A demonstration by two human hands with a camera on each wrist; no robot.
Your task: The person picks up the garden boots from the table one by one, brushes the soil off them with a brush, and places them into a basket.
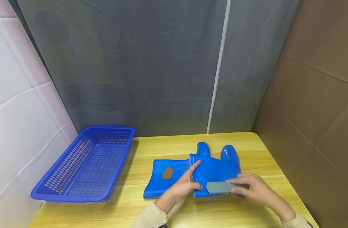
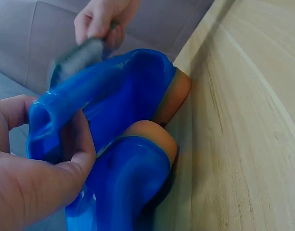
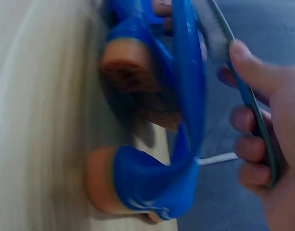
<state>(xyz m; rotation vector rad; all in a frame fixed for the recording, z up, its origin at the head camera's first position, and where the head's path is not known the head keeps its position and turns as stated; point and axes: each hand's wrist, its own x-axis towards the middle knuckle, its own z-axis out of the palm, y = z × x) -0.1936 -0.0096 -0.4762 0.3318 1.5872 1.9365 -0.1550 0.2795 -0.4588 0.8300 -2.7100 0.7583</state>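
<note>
Two blue rubber boots with orange soles lie on the wooden table. My left hand [image 1: 182, 187] grips the shaft opening of the nearer boot [image 1: 214, 171], with fingers at its rim. Under and to the left of it lies the other boot [image 1: 157, 177], which bears a brown oval spot [image 1: 167, 173]. My right hand [image 1: 255, 187] holds a grey-green brush [image 1: 219, 187] by its handle, thumb along it. Pale bristles [image 3: 212, 31] show in the right wrist view, facing the boot shaft; blur hides whether they touch. Orange heels [image 2: 152, 134] show in the left wrist view.
A blue plastic basket [image 1: 119, 177] with perforated walls stands at the table's left. Grey fabric [image 1: 151, 79] hangs behind the table [image 1: 262, 148], white fabric [image 1: 22, 95] to the left and brown fabric [image 1: 313, 104] to the right.
</note>
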